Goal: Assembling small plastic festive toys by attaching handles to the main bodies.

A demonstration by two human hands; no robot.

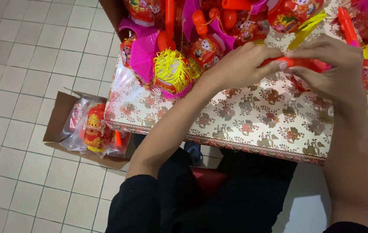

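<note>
My left hand [240,64] and my right hand [332,69] meet over the table, both closed around a thin orange-red plastic rod [298,62] held level between them. The rod's ends are hidden inside my fingers. Just behind my hands lies a heap of red, pink and yellow toy lanterns [205,47], one with a yellow tassel fringe [171,69]. The table carries a cream cloth with a red floral print [253,121].
An open cardboard box [59,125] stands on the tiled floor left of the table, holding plastic-wrapped red lanterns [93,127]. Another orange rod [347,23] lies at the back right. The table's front edge runs just above my lap.
</note>
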